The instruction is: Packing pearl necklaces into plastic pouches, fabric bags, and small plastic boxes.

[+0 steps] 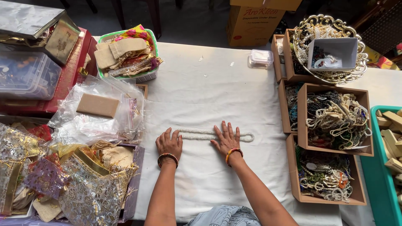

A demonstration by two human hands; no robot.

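1. White cloth covers the tabletop (201, 96), and both of the person's hands lie on it near the front edge.
2. Between and under the hands lies a white bead necklace (197, 134), laid out flat as a long narrow loop of strands side by side.
3. Its long axis runs left to right across the view, level with the knuckles; the rounded closed end points right, just past the right hand's fingertips.
4. The left hand (169, 143) rests palm down with fingers spread slightly, its fingertips touching the necklace's left end. Its grip is flat and holds nothing.
5. The right hand (226, 139) lies palm down, fingers splayed wide, pressing across the strands; the necklace passes beneath its fingers. This grip is likewise flat, not closed round the beads.
6. Each wrist wears an orange and red bangle (168, 157).
7. Left of the left hand sit clear plastic bags (100, 109) and gold patterned pouches (92, 188); beyond them stands a green basket (125, 52) of fabric pouches.
8. Right of the right hand stand brown cardboard trays (335, 121) heaped with beaded jewellery, well apart from the necklace.
9. Beyond the fingertips, near the far edge, a small clear plastic box (261, 57) rests.
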